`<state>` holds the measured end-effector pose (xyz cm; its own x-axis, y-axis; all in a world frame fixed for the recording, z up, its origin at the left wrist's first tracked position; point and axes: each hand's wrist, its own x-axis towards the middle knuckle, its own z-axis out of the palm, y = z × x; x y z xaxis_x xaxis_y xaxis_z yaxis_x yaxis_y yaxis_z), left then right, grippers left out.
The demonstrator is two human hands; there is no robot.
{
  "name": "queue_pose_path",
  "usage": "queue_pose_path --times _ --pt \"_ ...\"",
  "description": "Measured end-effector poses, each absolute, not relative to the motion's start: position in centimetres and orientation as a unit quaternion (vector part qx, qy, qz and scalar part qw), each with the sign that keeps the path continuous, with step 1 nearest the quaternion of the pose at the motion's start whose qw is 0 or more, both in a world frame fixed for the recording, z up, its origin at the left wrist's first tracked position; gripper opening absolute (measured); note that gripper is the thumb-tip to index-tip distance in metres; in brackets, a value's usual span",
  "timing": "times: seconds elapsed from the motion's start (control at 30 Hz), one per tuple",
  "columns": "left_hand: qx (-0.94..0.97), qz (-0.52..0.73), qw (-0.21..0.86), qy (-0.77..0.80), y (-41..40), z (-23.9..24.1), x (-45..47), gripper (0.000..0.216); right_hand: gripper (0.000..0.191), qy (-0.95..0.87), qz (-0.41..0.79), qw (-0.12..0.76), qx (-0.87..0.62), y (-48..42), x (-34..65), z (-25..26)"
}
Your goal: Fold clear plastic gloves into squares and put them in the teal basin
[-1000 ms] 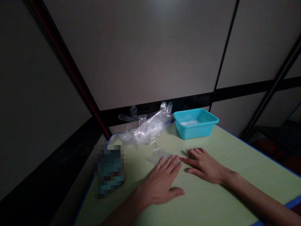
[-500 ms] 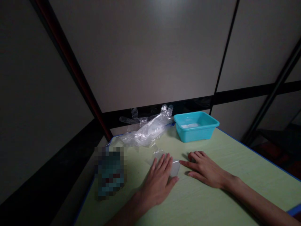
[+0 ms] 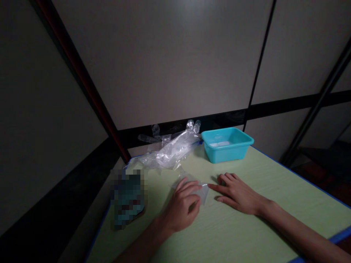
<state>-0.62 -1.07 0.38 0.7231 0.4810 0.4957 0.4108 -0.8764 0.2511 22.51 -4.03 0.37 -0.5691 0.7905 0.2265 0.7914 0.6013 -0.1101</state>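
A clear, thin plastic glove [image 3: 204, 193], partly folded, lies flat on the table under my left hand [image 3: 183, 206]. The thumb and index finger of that hand curl together into a ring, while its other fingers reach over the plastic. Whether any plastic is pinched between them is hidden. My right hand [image 3: 236, 193] rests on the table to the right, index finger stretched out so that its tip touches the glove's right corner. Its thumb is apart, the remaining fingers are loosely bent, and nothing is in it.
Behind my hands lies a crumpled heap of clear plastic gloves [image 3: 175, 148], some leaning on the wall. A turquoise basin [image 3: 227, 151] with something white inside stands at the back right. At the left is a blurred-out dark teal item [image 3: 128, 201]. The pale green table [image 3: 219, 237] has blue edging.
My left hand has gone from lying flat with spread fingers to a curled shape, thumb and index drawn together. My right hand keeps its place at the glove's corner.
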Motion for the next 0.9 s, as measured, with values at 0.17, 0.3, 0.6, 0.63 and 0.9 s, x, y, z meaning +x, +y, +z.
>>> queue_pose_path --times 0.17,0.3,0.6,0.63,0.9 --pt "0.934 0.299 0.064 0.183 -1.1 0.2 -0.6 0.017 0.043 -0.887 -0.01 0.131 -0.442 -4.1 22.6 0.4" --pt "0.933 0.315 0.068 0.161 -1.0 -0.2 -0.5 0.015 0.042 -0.887 -0.013 0.128 -0.444 -4.2 22.6 0.4" --pt "0.958 0.231 0.085 0.145 -1.6 1.1 -0.6 0.022 0.043 -0.883 -0.007 0.133 -0.45 -4.3 22.6 0.6" --pt "0.96 0.224 0.087 0.145 -1.7 1.2 -0.6 0.023 0.043 -0.882 -0.004 0.134 -0.451 -4.3 22.6 0.6" --pt "0.962 0.214 0.098 0.14 -1.5 0.9 -0.7 0.024 0.036 -0.872 0.001 0.133 -0.472 -4.4 22.6 0.7"
